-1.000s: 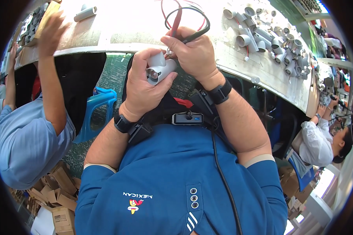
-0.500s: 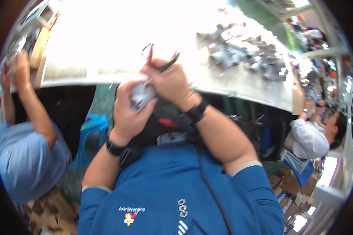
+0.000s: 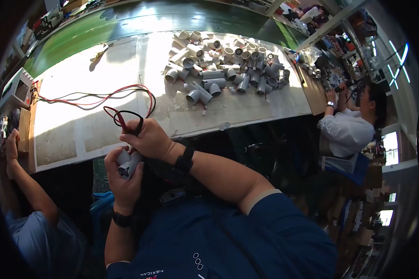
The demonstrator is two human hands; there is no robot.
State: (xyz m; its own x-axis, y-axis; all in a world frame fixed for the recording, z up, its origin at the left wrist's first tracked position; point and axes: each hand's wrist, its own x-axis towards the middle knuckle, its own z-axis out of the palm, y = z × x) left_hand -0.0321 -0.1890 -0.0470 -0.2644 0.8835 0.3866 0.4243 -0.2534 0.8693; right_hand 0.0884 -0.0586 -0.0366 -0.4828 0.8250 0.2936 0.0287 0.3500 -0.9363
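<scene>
Just in front of the table edge, my left hand [image 3: 124, 189] is closed around a grey plastic tubular housing [image 3: 131, 163] with round openings. My right hand [image 3: 154, 140] is pinched on a red and a black test lead [image 3: 120, 118], right above the housing. The leads' tips are hidden behind my fingers at the housing's upper end. From there the cable loops over the table toward a white boxy device [image 3: 18, 90] at the far left. To the right of my hands lies a pile of similar grey housings [image 3: 228, 65], some with small wires and white plugs.
The pale-covered worktable [image 3: 100, 88] has a green strip [image 3: 126, 25] along its back. A torn scrap [image 3: 98, 53] lies near that strip. One person's arm [image 3: 30, 188] is at the left; a person in white [image 3: 346, 128] sits at the right. A blue stool [image 3: 101, 204] stands low left.
The view has swung so that more of the table shows, and the picture is darker and sharper. My hands still hold the housing and leads, now lower and farther left in view.
</scene>
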